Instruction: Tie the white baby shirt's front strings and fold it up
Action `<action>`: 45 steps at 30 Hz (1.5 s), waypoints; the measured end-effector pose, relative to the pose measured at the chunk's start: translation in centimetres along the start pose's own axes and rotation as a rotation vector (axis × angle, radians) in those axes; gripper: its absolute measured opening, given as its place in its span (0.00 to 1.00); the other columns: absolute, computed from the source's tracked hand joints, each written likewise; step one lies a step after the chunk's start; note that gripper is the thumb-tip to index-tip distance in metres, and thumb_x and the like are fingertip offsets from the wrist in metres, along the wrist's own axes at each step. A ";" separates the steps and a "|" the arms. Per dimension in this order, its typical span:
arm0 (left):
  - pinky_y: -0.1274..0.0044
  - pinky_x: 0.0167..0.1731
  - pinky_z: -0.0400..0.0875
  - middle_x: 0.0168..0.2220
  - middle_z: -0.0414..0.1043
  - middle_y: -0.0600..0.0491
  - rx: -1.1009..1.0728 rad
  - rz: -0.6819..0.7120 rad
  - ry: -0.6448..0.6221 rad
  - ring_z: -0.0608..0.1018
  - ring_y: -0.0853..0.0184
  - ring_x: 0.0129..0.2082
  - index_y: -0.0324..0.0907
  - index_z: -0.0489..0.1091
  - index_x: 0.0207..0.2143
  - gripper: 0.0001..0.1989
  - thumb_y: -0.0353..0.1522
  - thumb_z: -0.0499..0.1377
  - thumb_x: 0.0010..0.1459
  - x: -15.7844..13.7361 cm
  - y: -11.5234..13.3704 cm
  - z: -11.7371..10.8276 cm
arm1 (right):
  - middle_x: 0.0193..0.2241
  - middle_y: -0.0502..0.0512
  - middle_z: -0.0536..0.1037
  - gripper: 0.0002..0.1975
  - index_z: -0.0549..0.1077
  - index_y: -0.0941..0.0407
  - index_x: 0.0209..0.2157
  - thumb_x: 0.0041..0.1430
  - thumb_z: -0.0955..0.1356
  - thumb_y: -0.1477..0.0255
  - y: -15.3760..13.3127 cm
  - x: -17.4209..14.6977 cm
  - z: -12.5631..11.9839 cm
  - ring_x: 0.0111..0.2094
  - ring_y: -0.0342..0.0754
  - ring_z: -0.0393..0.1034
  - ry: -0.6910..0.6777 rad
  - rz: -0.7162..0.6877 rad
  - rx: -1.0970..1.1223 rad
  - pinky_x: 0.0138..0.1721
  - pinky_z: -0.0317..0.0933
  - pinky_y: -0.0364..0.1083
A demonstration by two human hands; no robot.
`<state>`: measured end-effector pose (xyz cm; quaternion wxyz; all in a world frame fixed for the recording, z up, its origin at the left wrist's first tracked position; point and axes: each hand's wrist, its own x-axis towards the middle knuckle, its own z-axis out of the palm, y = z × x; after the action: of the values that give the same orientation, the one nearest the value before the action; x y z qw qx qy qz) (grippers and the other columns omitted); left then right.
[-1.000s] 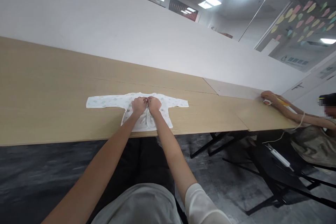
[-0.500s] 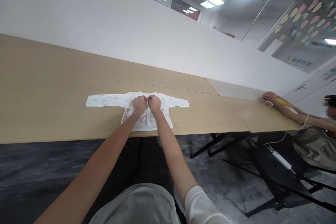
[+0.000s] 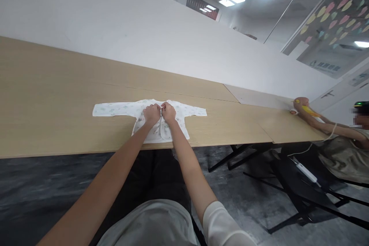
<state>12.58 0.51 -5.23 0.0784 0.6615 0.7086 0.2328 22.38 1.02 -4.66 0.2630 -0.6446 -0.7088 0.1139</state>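
A small white baby shirt (image 3: 179,123) with a faint print lies spread on the wooden table, sleeves stretched out to both sides and its hem by the front edge. My left hand (image 3: 152,114) is closed on the shirt's front opening, just below the neckline. Close beside it, my right hand (image 3: 168,112) pinches the other side of the same opening. The fingertips of both hands nearly meet, and what exactly lies between them is too small to make out. Below the hands, the front edges of the shirt run down to a rounded corner.
The long wooden table (image 3: 57,84) runs along a white partition (image 3: 115,34) with glass above. At the right, another person's hands (image 3: 301,103) hold something yellow and white on the table. A black folding chair (image 3: 305,188) with a white power strip (image 3: 307,172) on it stands below.
My hands stay at the shirt's opening, with only slight finger movement; the right fingers have lifted a little. At the right, the other person's hand has shifted with the yellow thing. The view has moved slightly.
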 end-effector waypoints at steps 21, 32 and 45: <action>0.66 0.47 0.65 0.48 0.77 0.42 -0.083 -0.019 -0.009 0.76 0.53 0.49 0.42 0.75 0.48 0.17 0.35 0.48 0.66 -0.1 0.1 -0.9 | 0.44 0.49 0.81 0.15 0.73 0.50 0.49 0.65 0.60 0.75 -0.3 -0.3 -0.3 0.47 0.47 0.75 0.032 0.050 0.041 0.46 0.66 0.43; 0.69 0.45 0.65 0.48 0.78 0.43 -0.072 -0.015 -0.011 0.76 0.55 0.49 0.43 0.75 0.47 0.17 0.34 0.49 0.66 -0.4 0.3 -1.2 | 0.40 0.50 0.82 0.13 0.75 0.52 0.47 0.65 0.63 0.77 -0.3 -0.3 -0.3 0.43 0.47 0.76 0.084 0.045 0.108 0.45 0.66 0.43; 0.67 0.46 0.65 0.47 0.78 0.44 -0.078 0.002 -0.004 0.77 0.54 0.48 0.43 0.76 0.46 0.18 0.35 0.48 0.66 -0.1 0.1 -0.8 | 0.41 0.49 0.83 0.13 0.76 0.51 0.44 0.64 0.63 0.78 -0.1 -0.1 -0.1 0.43 0.46 0.76 0.110 0.038 0.165 0.46 0.67 0.42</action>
<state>12.31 0.22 -4.48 0.1053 0.6590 0.6982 0.2590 22.37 0.86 -4.51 0.3518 -0.6391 -0.6692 0.1412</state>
